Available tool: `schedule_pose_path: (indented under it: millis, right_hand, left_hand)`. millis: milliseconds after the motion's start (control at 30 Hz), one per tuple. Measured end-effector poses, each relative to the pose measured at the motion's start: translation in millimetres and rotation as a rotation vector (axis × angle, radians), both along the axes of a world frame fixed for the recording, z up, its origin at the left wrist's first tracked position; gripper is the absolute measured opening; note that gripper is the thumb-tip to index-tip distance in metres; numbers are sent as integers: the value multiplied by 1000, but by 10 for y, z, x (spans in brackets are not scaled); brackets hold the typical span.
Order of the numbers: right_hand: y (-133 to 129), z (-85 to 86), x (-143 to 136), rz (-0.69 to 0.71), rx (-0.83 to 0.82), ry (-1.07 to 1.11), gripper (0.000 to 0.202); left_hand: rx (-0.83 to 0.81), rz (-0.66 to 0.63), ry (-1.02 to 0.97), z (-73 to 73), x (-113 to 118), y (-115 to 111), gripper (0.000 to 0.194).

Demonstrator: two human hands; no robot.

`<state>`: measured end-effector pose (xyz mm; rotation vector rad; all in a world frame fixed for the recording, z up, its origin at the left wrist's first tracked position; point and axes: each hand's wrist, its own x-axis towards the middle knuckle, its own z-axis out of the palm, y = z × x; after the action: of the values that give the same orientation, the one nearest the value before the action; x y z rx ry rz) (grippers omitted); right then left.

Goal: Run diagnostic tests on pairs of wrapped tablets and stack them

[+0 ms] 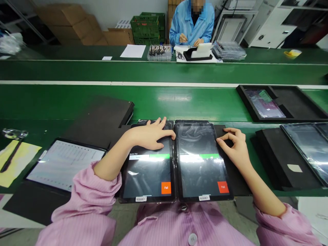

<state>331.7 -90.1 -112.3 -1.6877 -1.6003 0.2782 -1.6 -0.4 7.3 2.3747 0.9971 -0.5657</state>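
Two tablets lie side by side before me, the left tablet and the right tablet. Each screen shows a white and green bar and an orange-red "Fail" box. My left hand rests over the upper part of the left tablet, palm down with fingers spread, its fingertips near the top and right edges. At the right tablet's upper right edge is my right hand, fingers bent and apart, the index and thumb tips close to the frame. Nothing is gripped in either hand.
A lit tablet lies at left beside a black stack. Yellow paper is at far left. On the right are a black tray and another black stack bearing a tablet. A person in blue sits across the bench.
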Motion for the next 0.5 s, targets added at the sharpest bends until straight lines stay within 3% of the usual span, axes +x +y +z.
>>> schedule_pose_path:
  millis: [333, 500]
  right_hand:
    - [-34, 18, 9, -24, -29, -16, 39]
    - [-25, 31, 32, -5, -18, -16, 37]
  left_hand:
    - [2, -17, 25, -48, 4, 18, 46]
    - [14, 35, 18, -54, 54, -4, 39]
